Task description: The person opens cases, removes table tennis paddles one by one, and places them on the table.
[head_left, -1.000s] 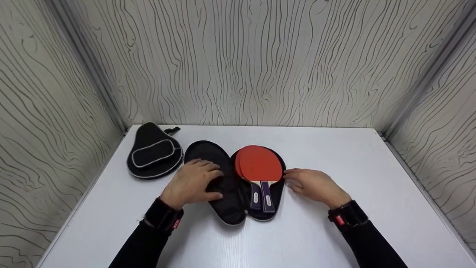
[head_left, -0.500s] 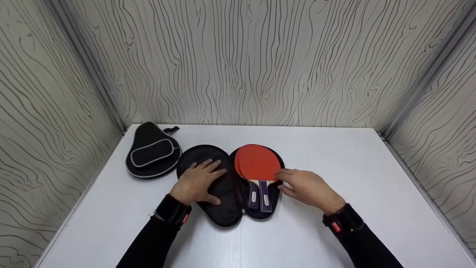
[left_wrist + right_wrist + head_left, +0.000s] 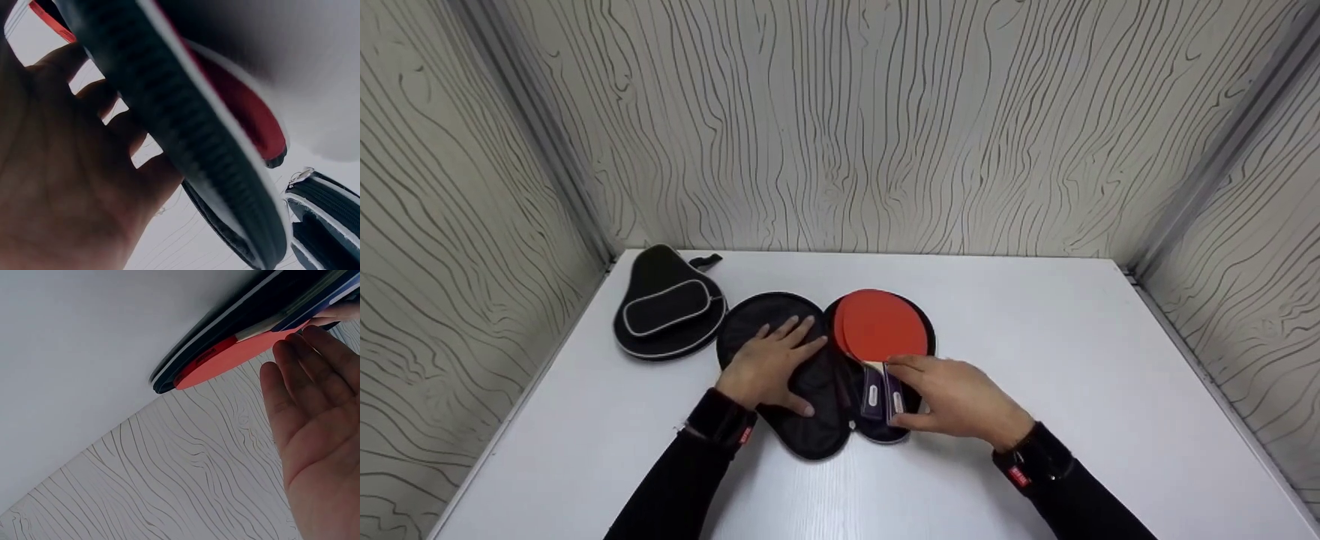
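Observation:
A black paddle case [image 3: 810,435] lies unfolded on the white table. In its right half are two red table tennis paddles [image 3: 885,326], overlapping, their dark purple handles toward me. My left hand [image 3: 769,367] lies over the case's left half with fingers spread; the left wrist view shows the fingertips reaching past its zipped edge [image 3: 185,107]. My right hand [image 3: 956,394] is over the right-hand paddle's handle [image 3: 895,397], fingertips near its neck and thumb near its end. Nearly straight fingers [image 3: 281,391] show beside the handle and red face [image 3: 236,357] in the right wrist view.
A second black paddle case [image 3: 667,307] with a front pocket and a strap lies at the back left, near the unfolded case. Patterned panels [image 3: 840,127] stand behind the table [image 3: 1035,315] and along both sides.
The case's left half has come down flatter under my left hand, which has shifted slightly right. My right hand has moved left from the case's right rim to over the paddle handle.

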The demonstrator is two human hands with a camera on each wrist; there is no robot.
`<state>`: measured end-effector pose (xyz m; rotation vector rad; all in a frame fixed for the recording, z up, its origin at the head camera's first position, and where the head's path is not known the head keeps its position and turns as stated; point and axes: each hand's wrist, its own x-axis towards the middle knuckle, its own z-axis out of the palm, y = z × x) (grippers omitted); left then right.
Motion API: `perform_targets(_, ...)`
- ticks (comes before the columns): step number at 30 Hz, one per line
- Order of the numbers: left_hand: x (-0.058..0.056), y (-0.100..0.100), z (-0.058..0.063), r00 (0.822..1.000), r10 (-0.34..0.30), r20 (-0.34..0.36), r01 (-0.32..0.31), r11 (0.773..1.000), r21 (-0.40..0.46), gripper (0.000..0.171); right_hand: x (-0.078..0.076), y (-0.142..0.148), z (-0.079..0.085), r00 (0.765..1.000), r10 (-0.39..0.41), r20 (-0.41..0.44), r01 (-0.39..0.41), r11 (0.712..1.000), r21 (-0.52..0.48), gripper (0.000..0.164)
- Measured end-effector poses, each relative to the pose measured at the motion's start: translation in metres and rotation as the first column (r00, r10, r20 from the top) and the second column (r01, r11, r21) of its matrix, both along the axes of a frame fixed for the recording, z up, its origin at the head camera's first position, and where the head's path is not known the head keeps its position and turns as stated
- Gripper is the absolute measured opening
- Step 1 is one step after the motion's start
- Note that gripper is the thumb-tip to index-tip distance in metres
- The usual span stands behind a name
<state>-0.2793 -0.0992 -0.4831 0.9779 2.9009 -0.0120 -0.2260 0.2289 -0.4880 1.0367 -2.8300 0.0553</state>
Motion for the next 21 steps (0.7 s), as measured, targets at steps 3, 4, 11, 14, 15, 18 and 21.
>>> perform_targets(3,0.0,0.0,-0.002,1.0,0.004,-0.005,-0.004,1.0,0.005,0.117,0.002,-0.004,-0.004,1.0,-0.003,-0.005,0.003,1.0,0.015,0.086)
perform_targets(4,0.0,0.0,-0.003,1.0,0.004,-0.007,-0.004,1.0,0.007,0.118,0.003,-0.005,-0.005,1.0,-0.005,-0.007,0.005,1.0,0.016,0.088)
perform_targets(11,0.001,0.001,-0.004,0.999,0.008,-0.032,-0.008,1.0,-0.02,0.118,0.005,-0.013,-0.014,1.0,-0.024,-0.005,0.024,1.0,0.018,0.096)
perform_targets(14,0.001,0.001,-0.004,1.0,0.01,-0.03,-0.01,1.0,-0.022,0.117,0.006,-0.015,-0.016,0.999,-0.035,-0.005,0.035,0.999,0.016,0.098)
perform_targets(15,0.001,0.001,-0.003,1.0,0.01,-0.028,-0.011,1.0,-0.019,0.116,0.006,-0.016,-0.016,0.999,-0.042,-0.007,0.042,0.999,0.016,0.099)
perform_targets(18,0.001,0.002,-0.003,1.0,0.008,-0.028,-0.008,1.0,-0.015,0.116,0.006,-0.017,-0.017,0.998,-0.058,-0.009,0.058,0.998,0.008,0.1)
perform_targets(21,0.001,0.002,-0.002,1.0,0.006,-0.026,-0.007,1.0,-0.011,0.117,0.006,-0.019,-0.019,0.998,-0.061,-0.012,0.061,0.998,0.001,0.101)
